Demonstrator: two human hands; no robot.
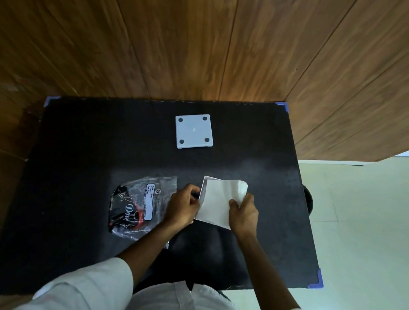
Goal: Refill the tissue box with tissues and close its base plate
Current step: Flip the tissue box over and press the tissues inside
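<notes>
At lower centre, the left hand (181, 207) is gripping the tissue box (203, 191) while the right hand (243, 213) is pinching the tissues (216, 204) over it; next, seating them, then fetching the base plate (193, 130) lying upper centre

A black table (78, 193) with blue corner tape is sitting mid-frame; the pale grey base plate (193, 131) is showing four dark dots; white tissues (217, 202); a black-and-clear wrapper (137, 205), possibly red-trimmed.

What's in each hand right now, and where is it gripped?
Right hand pinches the tissue stack at its right edge; left hand steadies the tissue box by its left side.
</notes>
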